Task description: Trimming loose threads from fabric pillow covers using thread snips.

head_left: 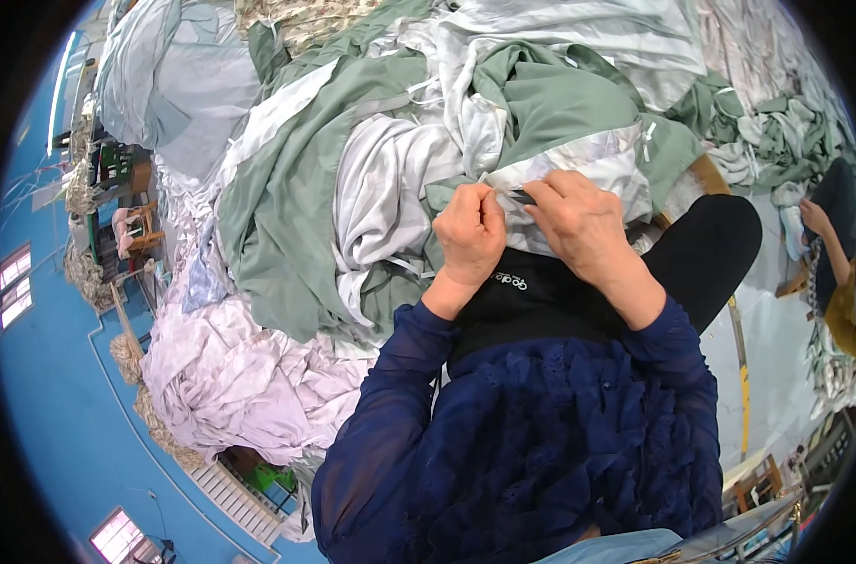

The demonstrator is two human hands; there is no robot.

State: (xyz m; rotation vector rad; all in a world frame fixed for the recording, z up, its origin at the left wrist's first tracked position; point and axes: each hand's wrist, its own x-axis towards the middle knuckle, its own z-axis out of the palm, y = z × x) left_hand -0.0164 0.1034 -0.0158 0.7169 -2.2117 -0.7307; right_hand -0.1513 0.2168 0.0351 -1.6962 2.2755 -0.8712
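- The room has bright blue painted walls [62, 414] with small paned windows [15, 282], bent by the lens along the left rim.
- No bare surface shows under the work; a great heap of soft, crumpled cloth fills the upper and middle view, rising in front of the person.
- Sage-green smooth fabric [287, 207] drapes in long folds across the heap, matte and limp.
- A pale grey-white striped sheet [381, 188] lies bunched between the green folds, with thin tie strings hanging from it.
- A crumpled pale lilac-white cloth pile [231, 376] sits lower left, heavily wrinkled.
- More green and white bundles [776, 132] lie at upper right, well apart from the hands.
- The left hand [467, 235] is curled closed, its fingers pinching the white striped cloth edge [588, 164] that lies on top of the heap just in front of the person.
- The right hand [578, 221] lies flat on the same edge, fingers closed on a slim dark tool [522, 196], its kind too small to tell, just beside the left hand.
- Both forearms wear sheer dark navy sleeves [390, 414]; a black garment [541, 301] covers the lap.
- Another person's arm [818, 226] shows at the right rim, near a pale floor [776, 357].
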